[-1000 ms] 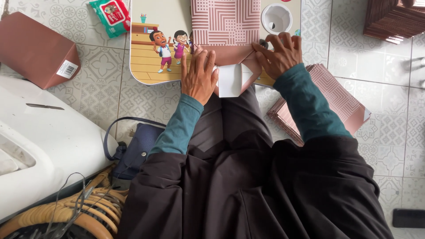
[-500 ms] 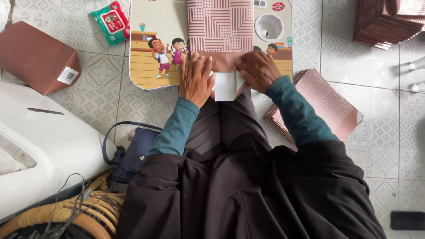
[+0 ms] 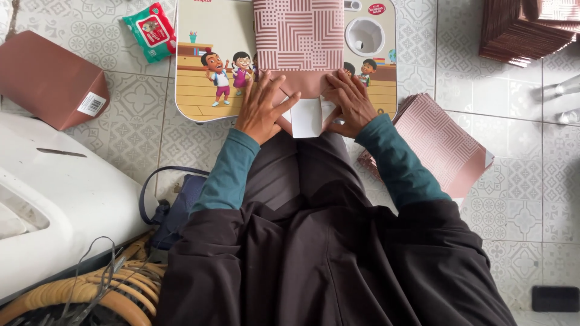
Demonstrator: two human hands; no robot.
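I see both hands flat on a brown patterned paper sheet (image 3: 298,36) lying on a cartoon-printed lap board (image 3: 205,66). Left hand (image 3: 261,108): fingers spread open, pressing the folded edge. Right hand (image 3: 350,104): fingers extended, pressing beside a white flap (image 3: 306,118).

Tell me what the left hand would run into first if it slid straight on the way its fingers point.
The left hand points up and away across the lap desk. It would probably first cross the cartoon children picture printed there, beside the patterned pink paper.
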